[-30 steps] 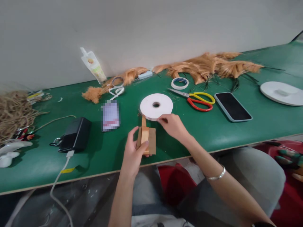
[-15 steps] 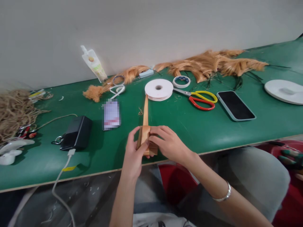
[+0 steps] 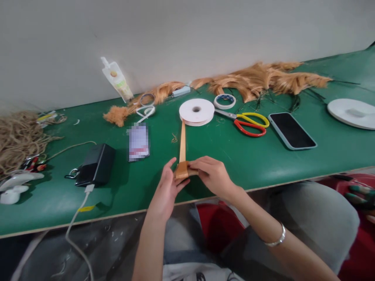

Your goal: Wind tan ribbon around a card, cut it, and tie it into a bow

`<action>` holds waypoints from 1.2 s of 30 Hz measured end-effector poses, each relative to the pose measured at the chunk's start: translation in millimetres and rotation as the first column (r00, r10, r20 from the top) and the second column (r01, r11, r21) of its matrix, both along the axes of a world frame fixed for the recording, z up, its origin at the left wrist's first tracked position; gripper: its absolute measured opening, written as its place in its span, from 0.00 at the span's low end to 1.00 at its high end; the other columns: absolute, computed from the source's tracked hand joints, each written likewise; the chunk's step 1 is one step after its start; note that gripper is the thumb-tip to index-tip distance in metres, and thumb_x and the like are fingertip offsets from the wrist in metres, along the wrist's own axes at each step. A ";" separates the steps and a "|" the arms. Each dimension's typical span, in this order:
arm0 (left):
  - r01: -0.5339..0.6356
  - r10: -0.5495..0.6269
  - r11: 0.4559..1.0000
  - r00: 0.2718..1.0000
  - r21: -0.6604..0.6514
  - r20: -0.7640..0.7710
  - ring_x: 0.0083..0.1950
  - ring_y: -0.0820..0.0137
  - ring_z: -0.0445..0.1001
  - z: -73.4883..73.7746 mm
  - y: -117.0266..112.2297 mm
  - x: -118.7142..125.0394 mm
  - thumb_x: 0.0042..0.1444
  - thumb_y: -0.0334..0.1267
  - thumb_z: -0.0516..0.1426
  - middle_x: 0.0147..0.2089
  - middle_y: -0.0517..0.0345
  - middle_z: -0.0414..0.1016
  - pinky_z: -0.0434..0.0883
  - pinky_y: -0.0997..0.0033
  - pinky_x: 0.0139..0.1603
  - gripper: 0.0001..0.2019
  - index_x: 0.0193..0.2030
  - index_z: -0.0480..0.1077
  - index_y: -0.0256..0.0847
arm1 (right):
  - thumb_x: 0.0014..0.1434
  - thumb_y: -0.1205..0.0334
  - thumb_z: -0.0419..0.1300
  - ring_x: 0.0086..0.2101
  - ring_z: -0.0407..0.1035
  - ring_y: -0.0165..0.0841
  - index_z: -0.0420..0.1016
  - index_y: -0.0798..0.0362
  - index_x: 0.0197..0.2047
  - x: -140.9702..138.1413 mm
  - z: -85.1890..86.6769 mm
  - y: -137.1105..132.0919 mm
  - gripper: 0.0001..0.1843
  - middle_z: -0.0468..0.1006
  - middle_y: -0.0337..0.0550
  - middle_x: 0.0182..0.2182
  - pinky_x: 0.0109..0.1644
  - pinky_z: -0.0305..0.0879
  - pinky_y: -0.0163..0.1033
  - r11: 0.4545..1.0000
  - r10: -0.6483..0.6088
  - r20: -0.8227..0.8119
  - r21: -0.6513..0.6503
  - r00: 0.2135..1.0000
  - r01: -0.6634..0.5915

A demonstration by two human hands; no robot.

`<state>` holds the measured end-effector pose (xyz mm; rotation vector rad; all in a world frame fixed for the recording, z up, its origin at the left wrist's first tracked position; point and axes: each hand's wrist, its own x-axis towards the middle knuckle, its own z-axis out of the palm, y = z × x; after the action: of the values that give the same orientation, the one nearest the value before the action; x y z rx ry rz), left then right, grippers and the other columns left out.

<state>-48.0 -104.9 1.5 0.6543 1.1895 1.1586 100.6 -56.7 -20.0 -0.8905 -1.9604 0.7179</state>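
R hand (image 3: 215, 175) pinches the R end of a small card (image 3: 192, 171), which sits on the near side of the spool (image 3: 202, 111). L hand (image 3: 165, 189) is loosely open at the card's L end, thumb raised; can't tell if its fingers bear any wt. Tan ribbon (image 3: 182, 142) runs from spool straight to card & wraps over it. Scissors (image 3: 252, 124) lie R of spool, tip just beside it; tape roll (image 3: 217, 104) behind R; hair (image 3: 252, 80) farther back.
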 end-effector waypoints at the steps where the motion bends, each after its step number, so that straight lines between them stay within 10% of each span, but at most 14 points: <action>1: 0.013 -0.013 1.000 1.000 0.001 -0.025 0.52 0.62 0.74 -0.8 0.2 -1.2 0.52 0.64 0.48 0.54 0.43 0.72 0.69 0.58 0.52 0.39 0.64 0.50 0.43 | 0.55 0.73 0.51 0.35 0.72 0.33 0.76 0.51 0.34 -0.2 1.7 0.3 0.13 0.80 0.44 0.33 0.40 0.68 0.40 0.997 -0.020 -0.025 -0.070 0.999 0.018; 9: 0.101 -0.058 0.993 0.855 0.056 -0.515 0.46 0.65 0.76 -0.4 3.7 -9.7 0.53 0.48 0.57 0.53 0.48 0.72 0.71 0.67 0.49 0.29 0.60 0.60 0.39 | 0.48 0.62 0.62 0.28 0.66 0.29 0.67 0.53 0.25 -3.2 10.1 6.3 0.07 0.72 0.36 0.24 0.34 0.64 0.36 0.817 -0.207 -0.401 -0.573 0.893 -0.068; 21: -0.037 0.078 0.994 0.901 0.105 -0.426 0.44 0.61 0.78 -14.6 8.7 -8.0 0.48 0.43 0.60 0.52 0.41 0.73 0.72 0.63 0.48 0.25 0.51 0.66 0.32 | 0.42 0.65 0.66 0.29 0.67 0.28 0.69 0.55 0.27 -8.0 7.0 6.3 0.09 0.74 0.36 0.25 0.37 0.66 0.36 0.719 -0.336 -0.572 -0.668 0.748 -0.189; 36: -0.061 0.099 0.992 0.912 0.108 -0.399 0.42 0.63 0.77 2.2 8.0 -4.1 0.45 0.44 0.62 0.39 0.50 0.80 0.72 0.68 0.45 0.17 0.39 0.72 0.33 | 0.40 0.66 0.66 0.28 0.72 0.28 0.73 0.56 0.37 -20.7 12.4 13.7 0.17 0.78 0.38 0.26 0.35 0.70 0.35 0.518 -0.421 -0.613 -0.768 0.669 -0.377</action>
<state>-52.1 -96.9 3.7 0.9569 1.5288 1.1866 80.0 -43.0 -7.7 -0.9194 -0.6996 1.8194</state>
